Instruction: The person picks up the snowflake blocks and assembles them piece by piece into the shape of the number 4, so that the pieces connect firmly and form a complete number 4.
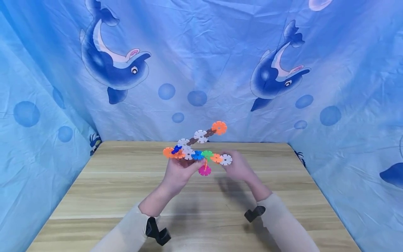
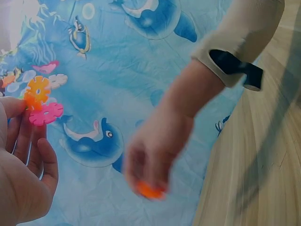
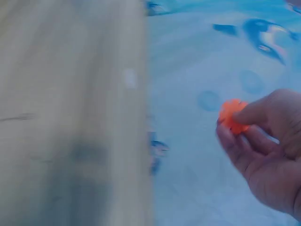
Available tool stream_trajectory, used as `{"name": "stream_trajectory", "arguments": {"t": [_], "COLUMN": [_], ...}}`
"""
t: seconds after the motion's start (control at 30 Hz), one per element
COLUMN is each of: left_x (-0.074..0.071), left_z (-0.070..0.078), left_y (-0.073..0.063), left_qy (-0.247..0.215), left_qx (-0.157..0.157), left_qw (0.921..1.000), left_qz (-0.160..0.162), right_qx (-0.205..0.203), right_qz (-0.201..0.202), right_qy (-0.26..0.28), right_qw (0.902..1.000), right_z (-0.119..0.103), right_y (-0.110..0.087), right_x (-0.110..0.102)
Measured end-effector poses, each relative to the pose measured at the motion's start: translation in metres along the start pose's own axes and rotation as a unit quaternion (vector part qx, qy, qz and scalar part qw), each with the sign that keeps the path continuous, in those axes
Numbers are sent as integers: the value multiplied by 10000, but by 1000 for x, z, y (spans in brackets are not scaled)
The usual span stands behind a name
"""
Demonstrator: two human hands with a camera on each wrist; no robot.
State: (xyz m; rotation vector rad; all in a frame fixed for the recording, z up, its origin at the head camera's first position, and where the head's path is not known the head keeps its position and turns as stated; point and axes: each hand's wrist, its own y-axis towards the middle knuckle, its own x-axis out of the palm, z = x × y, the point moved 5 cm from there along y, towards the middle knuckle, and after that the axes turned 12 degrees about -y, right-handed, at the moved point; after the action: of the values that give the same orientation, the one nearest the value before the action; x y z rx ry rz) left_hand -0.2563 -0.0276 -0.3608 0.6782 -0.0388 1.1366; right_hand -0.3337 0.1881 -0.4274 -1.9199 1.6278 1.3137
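A chain of interlocking snowflake discs (image 1: 197, 155), in orange, white, several blues, green and brown, is held above the table by my left hand (image 1: 178, 173). One branch slants up to an orange disc (image 1: 219, 128) at its far end. Below the green disc hangs a pink disc (image 1: 204, 170), joined through an orange one seen edge-on. My right hand (image 1: 237, 168) is just behind the chain's white right end in the head view. It pinches a loose orange snowflake disc (image 3: 230, 115) between thumb and fingers, apart from the chain in the left wrist view.
The wooden table (image 1: 126, 196) stretches below both hands. A blue curtain (image 1: 201, 52) printed with dolphins and bubbles hangs behind it and at both sides. Black wrist mounts (image 1: 156, 231) sit on the sleeves.
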Motion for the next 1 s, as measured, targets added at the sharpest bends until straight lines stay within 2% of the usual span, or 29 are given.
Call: {"name": "stream_trajectory", "arguments": {"t": [0.07, 0.17, 0.23, 0.3, 0.43, 0.6, 1.0], "left_x": [-1, -5, -9, -14, -21, -21, -18], "left_z": [-1, -5, -8, -11, -16, -19, -15], "left_y": [1, 3, 4, 5, 6, 6, 3], "left_qy": [32, 210, 418, 650, 982, 1011, 1025], "left_qx": [-20, -117, -196, -281, -395, -410, -397], "left_qw": [10000, 9997, 9988, 9971, 9935, 9936, 9939], "left_qz": [-2, 62, 155, 276, 411, 285, 118], "right_qx": [-14, -291, -572, -917, -1528, -1833, -2173], "right_qz": [374, 970, 1240, 1301, 1079, 698, 317], "right_qy": [651, 1608, 1973, 2246, 2446, 2726, 2572], "right_qw": [9972, 9818, 9708, 9614, 9514, 9419, 9411], "right_z": [-4, -15, -26, -39, -66, -88, -105], "right_y": [-1, -4, -7, -10, -13, -10, -6], "right_x": [-20, -49, -63, -72, -79, -76, -70]}}
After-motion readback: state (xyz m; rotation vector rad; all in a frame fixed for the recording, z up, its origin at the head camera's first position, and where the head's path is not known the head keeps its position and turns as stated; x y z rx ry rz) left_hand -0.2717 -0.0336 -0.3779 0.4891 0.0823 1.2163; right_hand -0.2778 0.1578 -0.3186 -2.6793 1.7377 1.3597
